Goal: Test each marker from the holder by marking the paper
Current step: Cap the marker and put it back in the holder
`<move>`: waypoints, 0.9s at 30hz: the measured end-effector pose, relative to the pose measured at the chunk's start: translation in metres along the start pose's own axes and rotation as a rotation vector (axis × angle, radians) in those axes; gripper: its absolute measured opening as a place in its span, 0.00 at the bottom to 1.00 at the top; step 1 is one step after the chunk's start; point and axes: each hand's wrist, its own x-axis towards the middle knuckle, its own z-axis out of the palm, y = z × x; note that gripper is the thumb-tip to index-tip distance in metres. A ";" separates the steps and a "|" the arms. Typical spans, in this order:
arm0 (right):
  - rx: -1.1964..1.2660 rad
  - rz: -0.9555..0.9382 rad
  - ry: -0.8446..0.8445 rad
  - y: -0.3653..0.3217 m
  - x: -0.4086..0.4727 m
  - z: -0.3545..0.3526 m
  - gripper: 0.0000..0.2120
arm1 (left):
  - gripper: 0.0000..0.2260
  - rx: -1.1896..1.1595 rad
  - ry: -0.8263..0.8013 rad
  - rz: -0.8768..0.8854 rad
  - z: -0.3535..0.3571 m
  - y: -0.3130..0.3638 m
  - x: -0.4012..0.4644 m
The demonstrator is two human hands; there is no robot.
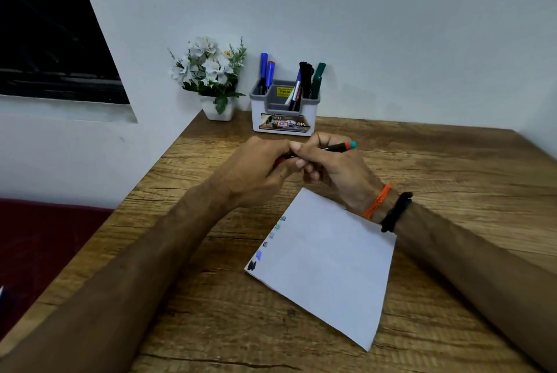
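- Table [437, 167]: back edge against the wall, left edge open; bare wood right of the paper [328, 264].
- Paper lies near the table's middle; coloured test marks run down its left edge.
- Holder [284, 110] at back, beside a flower pot [217, 108]: 2 markers in left compartment, about 4 in right.
- Left hand [259, 170] and right hand [334, 167], both curled, grip one marker [340, 147] above the table, between holder and paper.
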 end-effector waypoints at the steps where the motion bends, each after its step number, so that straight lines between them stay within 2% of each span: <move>1: 0.023 0.000 -0.009 0.000 0.000 0.000 0.12 | 0.07 -0.006 0.010 0.018 0.000 0.001 0.000; 8: 0.076 0.002 -0.045 0.001 0.000 -0.001 0.11 | 0.10 0.018 -0.006 0.045 0.001 -0.004 0.001; 15: 0.054 -0.003 -0.026 0.001 -0.001 -0.006 0.12 | 0.07 -0.031 -0.021 0.016 -0.002 0.000 0.001; 19: -0.013 -0.060 0.004 0.001 -0.003 -0.009 0.11 | 0.17 -0.048 -0.018 -0.062 -0.002 0.000 -0.001; 23: 0.033 0.004 0.071 -0.003 -0.001 -0.014 0.03 | 0.25 -0.147 -0.106 -0.286 -0.015 -0.003 -0.003; 25: 0.063 0.056 0.040 -0.004 -0.003 -0.019 0.12 | 0.26 -0.150 -0.165 -0.343 -0.019 -0.010 -0.004; 27: 0.072 0.099 -0.019 -0.004 -0.007 -0.020 0.18 | 0.19 -0.140 -0.190 -0.343 -0.019 -0.019 -0.005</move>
